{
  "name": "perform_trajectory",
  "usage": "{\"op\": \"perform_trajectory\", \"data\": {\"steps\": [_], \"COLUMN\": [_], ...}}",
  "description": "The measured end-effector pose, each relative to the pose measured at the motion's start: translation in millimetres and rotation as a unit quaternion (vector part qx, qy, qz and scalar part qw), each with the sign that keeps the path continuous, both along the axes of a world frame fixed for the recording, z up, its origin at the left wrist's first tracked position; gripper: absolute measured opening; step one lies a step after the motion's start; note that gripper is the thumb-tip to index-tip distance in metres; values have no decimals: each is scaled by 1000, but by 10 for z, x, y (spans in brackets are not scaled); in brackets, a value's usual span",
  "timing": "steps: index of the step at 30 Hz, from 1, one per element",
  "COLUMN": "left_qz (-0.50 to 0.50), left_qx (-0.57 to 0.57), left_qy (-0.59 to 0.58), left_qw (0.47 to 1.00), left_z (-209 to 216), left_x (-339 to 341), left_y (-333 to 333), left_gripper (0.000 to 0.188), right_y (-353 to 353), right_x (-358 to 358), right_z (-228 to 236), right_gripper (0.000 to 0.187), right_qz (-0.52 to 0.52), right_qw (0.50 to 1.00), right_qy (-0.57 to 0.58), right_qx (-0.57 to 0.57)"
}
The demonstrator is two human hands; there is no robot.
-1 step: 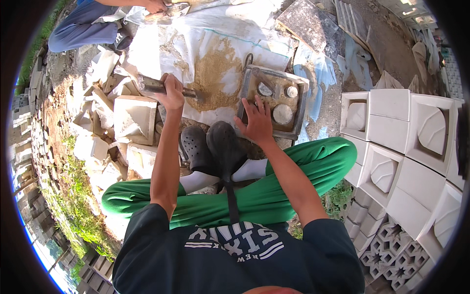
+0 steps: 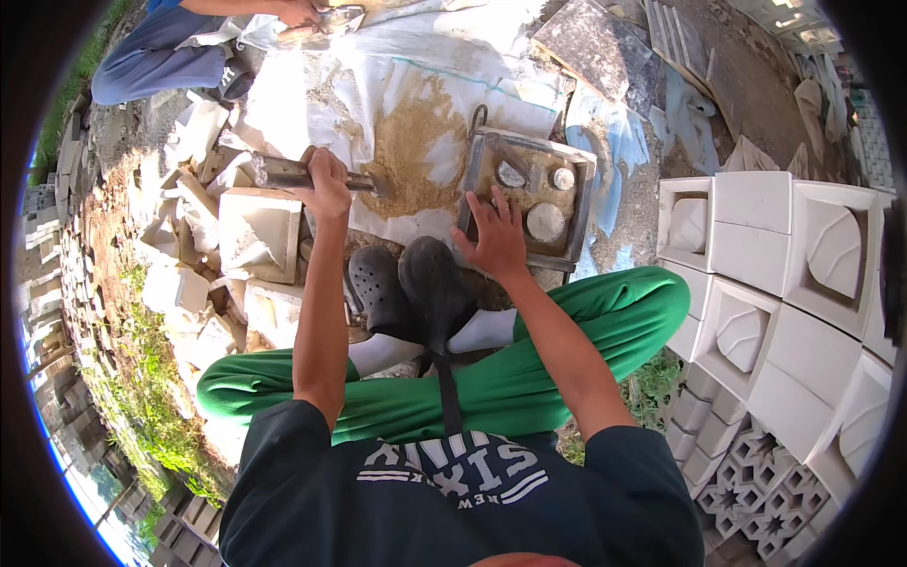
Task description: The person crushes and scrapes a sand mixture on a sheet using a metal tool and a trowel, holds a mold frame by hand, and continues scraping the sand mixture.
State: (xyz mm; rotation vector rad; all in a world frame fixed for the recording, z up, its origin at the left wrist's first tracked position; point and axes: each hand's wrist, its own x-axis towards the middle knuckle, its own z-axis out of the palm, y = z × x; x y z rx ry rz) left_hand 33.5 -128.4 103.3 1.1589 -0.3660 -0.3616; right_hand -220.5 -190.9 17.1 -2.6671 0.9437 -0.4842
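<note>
My left hand is wrapped round a grey bar-shaped tool, thick at its left end and narrower toward the right. I cannot make out its exact kind. It is above the edge of a white sheet spread with wet sandy mix. To the right, a dark-rimmed square mould contains three pale round pieces, among them a large disc, and some sandy material. My right hand is at the mould's near left side, fingers spread, grasping nothing. Whether its fingertips press on the rim is unclear.
Broken pale blocks and a square block are heaped at left. Stacked pale cast blocks stand at right, above openwork blocks. Dark clogs sit below my hands. A co-worker's hand shows at far left.
My left hand has shifted slightly left and down with the bar-shaped tool. My right hand stays in nearly the same place.
</note>
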Motion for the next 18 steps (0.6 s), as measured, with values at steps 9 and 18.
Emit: {"op": "perform_trajectory", "data": {"steps": [9,18], "left_qz": [4,-5], "left_qx": [27,-47], "left_qy": [9,-15], "left_qw": [1000,999], "left_z": [-191,363], "left_x": [-71,-125], "left_y": [22,63], "left_gripper": [29,27], "right_y": [100,58], "right_x": [44,32], "right_z": [-6,17], "right_gripper": [64,64], "right_qz": [9,4], "right_qw": [1000,1000], "right_qy": [-13,-4], "right_qx": [-12,-9]}}
